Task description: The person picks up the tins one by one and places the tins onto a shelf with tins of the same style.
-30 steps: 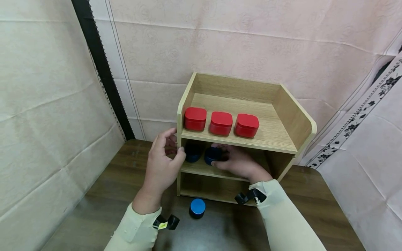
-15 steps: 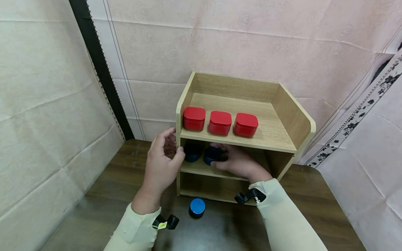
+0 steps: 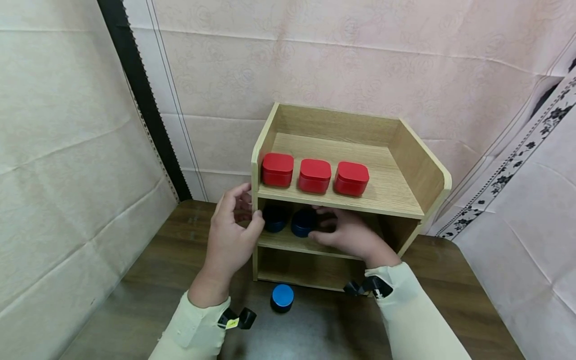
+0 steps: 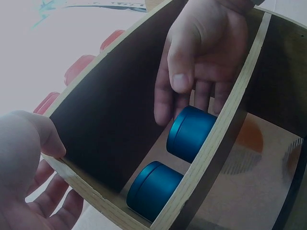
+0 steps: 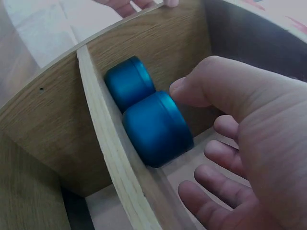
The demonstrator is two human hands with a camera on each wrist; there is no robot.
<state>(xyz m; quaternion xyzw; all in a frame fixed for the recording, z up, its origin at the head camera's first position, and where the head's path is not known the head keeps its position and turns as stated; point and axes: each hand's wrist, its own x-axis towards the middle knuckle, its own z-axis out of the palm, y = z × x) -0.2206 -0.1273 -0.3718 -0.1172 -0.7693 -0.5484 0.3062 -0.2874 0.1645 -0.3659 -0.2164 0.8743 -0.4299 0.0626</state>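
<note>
The wooden shelf (image 3: 409,205) has an open top and two lower compartments. My left hand (image 3: 231,232) grips its left side panel, thumb on the front edge and fingers outside. Inside the middle compartment, two round blue tins stand side by side: the left tin (image 4: 154,190) by the side panel, the right tin (image 5: 158,128) just beside it. My right hand (image 3: 346,235) is in that compartment, right of the right tin. In the right wrist view its fingers are spread, apart from the tin, and hold nothing. A third blue tin (image 3: 282,298) stands on the table before the shelf.
Three red lidded boxes, the left box (image 3: 277,170), middle box (image 3: 314,176) and right box (image 3: 351,178), line the front of the top shelf. The dark wooden table (image 3: 324,330) lies below. Pale cloth walls (image 3: 216,75) enclose the back and sides.
My right hand has let go of the right blue tin and drawn back slightly to the right. The tin stays in place, and the left hand has kept its hold on the panel.
</note>
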